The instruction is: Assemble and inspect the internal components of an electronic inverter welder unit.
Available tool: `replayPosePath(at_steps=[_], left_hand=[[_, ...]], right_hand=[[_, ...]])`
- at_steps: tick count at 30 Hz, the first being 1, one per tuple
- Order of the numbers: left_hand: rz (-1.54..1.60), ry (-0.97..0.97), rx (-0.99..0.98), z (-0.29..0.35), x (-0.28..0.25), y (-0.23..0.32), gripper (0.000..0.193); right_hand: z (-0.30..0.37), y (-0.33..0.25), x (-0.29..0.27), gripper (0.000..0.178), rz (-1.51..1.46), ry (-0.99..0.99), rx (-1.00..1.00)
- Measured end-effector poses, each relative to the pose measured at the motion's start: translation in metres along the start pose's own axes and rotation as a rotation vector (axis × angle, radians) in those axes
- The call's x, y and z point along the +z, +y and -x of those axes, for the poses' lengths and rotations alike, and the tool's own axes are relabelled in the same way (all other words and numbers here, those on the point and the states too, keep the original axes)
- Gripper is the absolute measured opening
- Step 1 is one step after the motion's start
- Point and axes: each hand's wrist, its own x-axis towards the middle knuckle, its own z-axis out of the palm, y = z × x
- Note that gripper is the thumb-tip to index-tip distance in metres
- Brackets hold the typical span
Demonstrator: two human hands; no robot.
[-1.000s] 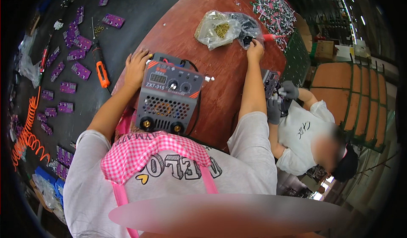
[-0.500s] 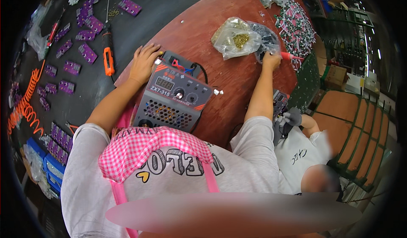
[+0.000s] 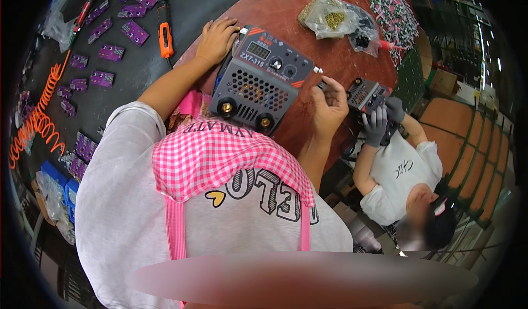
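Note:
A grey welder unit with orange stripes, a small display, a knob and a perforated grille stands tilted in front of me. Two round brass-coloured sockets sit low on its front. My left hand lies at its upper left corner with the fingers stretched out. By its right edge, my right hand pinches a small black part, whose exact kind I cannot make out. White connectors stick out at the unit's right corner. Farther off lie a clear bag of small brass pieces and a clear bag of black parts.
Purple circuit boards are scattered over the dark tabletop at left, near an orange-handled screwdriver and a coiled orange hose. At right, a gloved co-worker handles another unit. Pink and white pieces are heaped at far right.
My right hand has come back from the bag of black parts to the unit's right side, holding a small black part. The unit now stands more upright, its sockets showing; the view has shifted.

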Motion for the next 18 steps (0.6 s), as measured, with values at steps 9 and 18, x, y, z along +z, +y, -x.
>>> replayPosePath(at_steps=[9, 18], left_hand=[[1.148, 0.052, -0.278, -0.013, -0.088, 0.046, 0.042], [0.588, -0.074, 0.012, 0.024, -0.157, 0.110, 0.064]], right_hand=[[0.023, -0.028, 0.035, 0.029, 0.262, -0.029, -0.129], [0.012, -0.025, 0.037, 0.030, 0.651, 0.011, -0.424]])
